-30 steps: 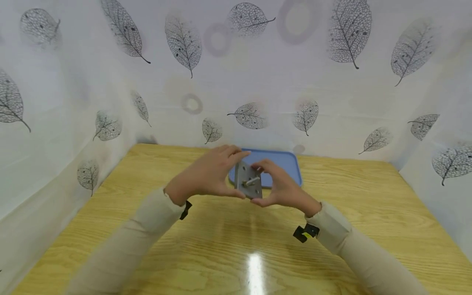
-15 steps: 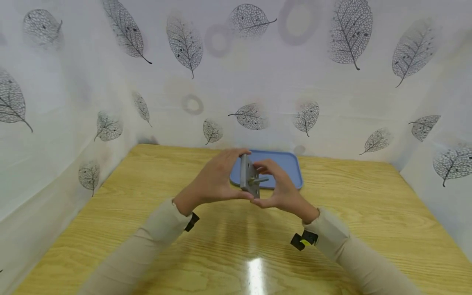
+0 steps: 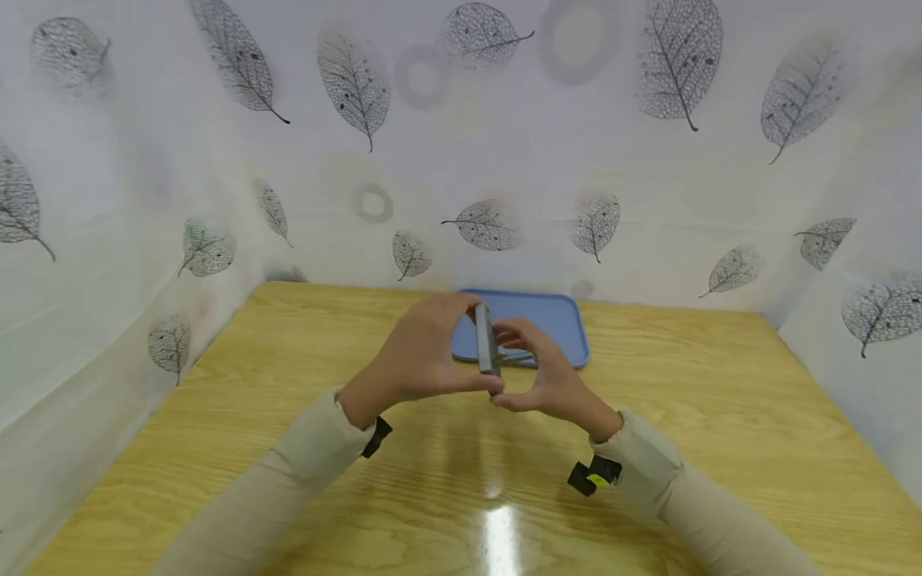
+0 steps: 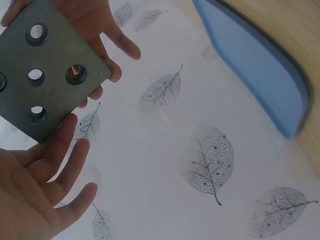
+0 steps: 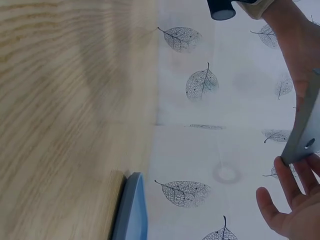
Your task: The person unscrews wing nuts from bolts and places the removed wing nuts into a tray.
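Observation:
A square grey metal plate (image 3: 487, 340) with several holes stands nearly edge-on between my hands, above the table. A bolt-like rod (image 3: 517, 357) juts from its right face. My left hand (image 3: 425, 348) grips the plate by its top and bottom edges, thumb below and fingers above. From the right, my right hand (image 3: 543, 376) holds it, its thumb at the lower corner and curled fingers around the rod side. The left wrist view shows the plate's broad face (image 4: 55, 55) with its round holes. In the right wrist view only part of the plate (image 5: 300, 132) appears.
Behind the hands, a blue tray (image 3: 565, 320) lies on the wooden table (image 3: 684, 384) near its back edge. A leaf-printed white curtain (image 3: 504, 144) encloses the back and sides. Small black devices (image 3: 594, 474) sit at both wrists.
The plate has turned from showing its right face to nearly edge-on, so the rod now points right. My left hand has shifted slightly right with it; both hands keep their hold.

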`<act>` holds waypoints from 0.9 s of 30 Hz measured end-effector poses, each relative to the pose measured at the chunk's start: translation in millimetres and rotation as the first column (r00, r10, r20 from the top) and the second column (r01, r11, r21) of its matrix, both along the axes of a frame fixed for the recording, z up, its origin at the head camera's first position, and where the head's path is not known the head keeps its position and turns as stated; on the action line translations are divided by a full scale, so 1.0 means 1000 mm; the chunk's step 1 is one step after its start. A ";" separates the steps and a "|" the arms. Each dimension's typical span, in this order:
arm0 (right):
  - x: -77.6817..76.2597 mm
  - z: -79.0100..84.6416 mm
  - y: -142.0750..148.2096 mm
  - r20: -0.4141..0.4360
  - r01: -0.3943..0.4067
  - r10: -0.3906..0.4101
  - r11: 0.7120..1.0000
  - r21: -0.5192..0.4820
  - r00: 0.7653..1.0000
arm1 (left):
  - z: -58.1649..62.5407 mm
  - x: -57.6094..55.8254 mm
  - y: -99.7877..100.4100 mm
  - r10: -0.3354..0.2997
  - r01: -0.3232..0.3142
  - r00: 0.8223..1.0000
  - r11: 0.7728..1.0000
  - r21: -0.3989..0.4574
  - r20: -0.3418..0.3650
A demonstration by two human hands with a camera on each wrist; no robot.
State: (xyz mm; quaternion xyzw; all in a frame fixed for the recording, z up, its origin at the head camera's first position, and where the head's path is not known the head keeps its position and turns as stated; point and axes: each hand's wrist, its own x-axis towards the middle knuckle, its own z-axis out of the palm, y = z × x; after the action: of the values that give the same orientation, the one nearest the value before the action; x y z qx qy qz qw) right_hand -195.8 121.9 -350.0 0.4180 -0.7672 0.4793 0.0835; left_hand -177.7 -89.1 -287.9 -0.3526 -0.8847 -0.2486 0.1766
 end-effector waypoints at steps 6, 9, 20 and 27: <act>0.003 -0.002 -0.001 0.029 -0.021 0.020 1.000 0.013 0.999 | 0.004 0.005 0.002 0.044 -0.061 0.992 0.988 -0.141 -0.119; 0.003 -0.003 -0.001 0.018 -0.017 0.017 1.000 0.006 1.000 | 0.006 0.006 0.002 0.058 -0.103 0.978 0.969 -0.223 -0.199; 0.007 -0.003 0.002 -0.003 0.001 -0.001 0.999 -0.043 1.000 | 0.009 0.007 0.006 0.020 -0.081 0.974 0.962 -0.262 -0.227; 0.008 0.002 0.004 -0.019 -0.010 0.008 0.997 -0.077 1.000 | 0.006 0.007 0.010 -0.019 -0.005 0.989 0.987 -0.163 -0.144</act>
State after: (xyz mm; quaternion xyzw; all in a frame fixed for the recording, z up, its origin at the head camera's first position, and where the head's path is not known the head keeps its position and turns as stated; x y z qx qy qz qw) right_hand -188.1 125.8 -348.4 0.4225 -0.7453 0.5051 0.1047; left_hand -171.2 -78.6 -282.1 -0.3860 -0.8857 -0.1498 0.2101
